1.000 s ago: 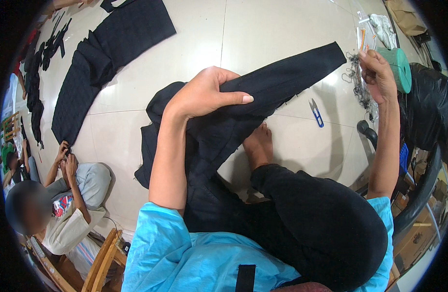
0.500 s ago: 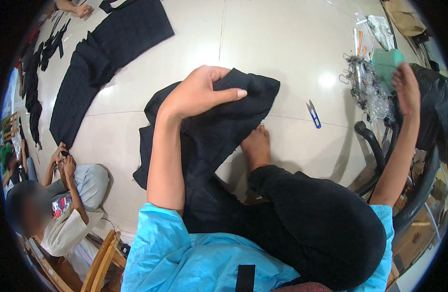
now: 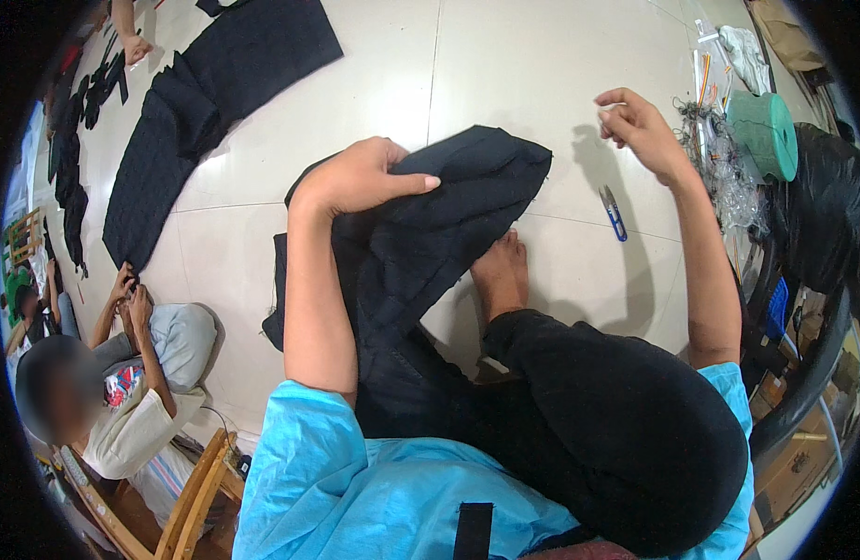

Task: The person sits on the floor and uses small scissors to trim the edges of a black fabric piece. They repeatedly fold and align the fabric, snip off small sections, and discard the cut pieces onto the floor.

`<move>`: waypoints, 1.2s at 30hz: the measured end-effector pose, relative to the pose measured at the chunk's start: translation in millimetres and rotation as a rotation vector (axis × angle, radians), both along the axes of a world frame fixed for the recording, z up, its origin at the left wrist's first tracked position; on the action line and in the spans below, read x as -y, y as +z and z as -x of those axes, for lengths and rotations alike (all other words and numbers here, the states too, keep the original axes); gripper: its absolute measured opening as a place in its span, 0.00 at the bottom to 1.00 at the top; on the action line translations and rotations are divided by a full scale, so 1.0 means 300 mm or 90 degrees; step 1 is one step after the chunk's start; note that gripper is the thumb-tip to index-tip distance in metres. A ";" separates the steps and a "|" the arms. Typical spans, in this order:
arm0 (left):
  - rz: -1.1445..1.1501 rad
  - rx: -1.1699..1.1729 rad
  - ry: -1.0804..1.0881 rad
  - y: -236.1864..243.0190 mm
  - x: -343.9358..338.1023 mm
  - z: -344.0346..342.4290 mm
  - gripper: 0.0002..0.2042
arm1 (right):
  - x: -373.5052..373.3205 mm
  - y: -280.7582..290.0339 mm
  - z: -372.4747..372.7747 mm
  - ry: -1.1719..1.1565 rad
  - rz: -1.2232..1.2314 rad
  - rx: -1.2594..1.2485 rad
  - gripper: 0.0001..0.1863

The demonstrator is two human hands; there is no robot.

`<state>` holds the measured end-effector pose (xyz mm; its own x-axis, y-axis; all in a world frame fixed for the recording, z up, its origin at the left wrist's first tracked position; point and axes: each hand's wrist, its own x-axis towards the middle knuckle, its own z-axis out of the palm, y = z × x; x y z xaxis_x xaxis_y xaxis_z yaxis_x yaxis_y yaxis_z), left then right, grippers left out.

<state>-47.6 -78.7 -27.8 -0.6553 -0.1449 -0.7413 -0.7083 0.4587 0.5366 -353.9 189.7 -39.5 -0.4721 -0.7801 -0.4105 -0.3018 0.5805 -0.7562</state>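
Left hand [image 3: 355, 177] gripping black cloth [image 3: 472, 177], thumb on top, fingers mostly hidden underneath; cloth is in front of the wearer, just left of the bare foot [image 3: 503, 275], its lower part blending into black trousers [image 3: 616, 429]. Right hand [image 3: 643, 140] up in the air, well apart from cloth, part-open, fingers loosely curled; can't tell if a thread's in it. Blue-handled snips [image 3: 617, 220] on tiled floor [image 3: 514, 75] below it. Green roll [image 3: 766, 135] beside tangled threads [image 3: 714, 145], far right. Co-worker's hands [image 3: 134, 299] at end of another black fabric piece [image 3: 201, 103], left.
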 end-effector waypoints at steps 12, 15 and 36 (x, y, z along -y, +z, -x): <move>-0.380 -0.445 0.318 -0.041 -0.261 0.142 0.25 | 0.150 0.198 -0.355 0.007 0.117 0.437 0.19; -0.432 -0.419 0.357 -0.044 -0.262 0.140 0.17 | 0.155 0.217 -0.376 0.000 0.140 0.447 0.19; 0.142 -0.459 0.244 -0.049 -0.156 0.064 0.20 | -0.149 0.139 0.107 0.090 0.192 0.361 0.24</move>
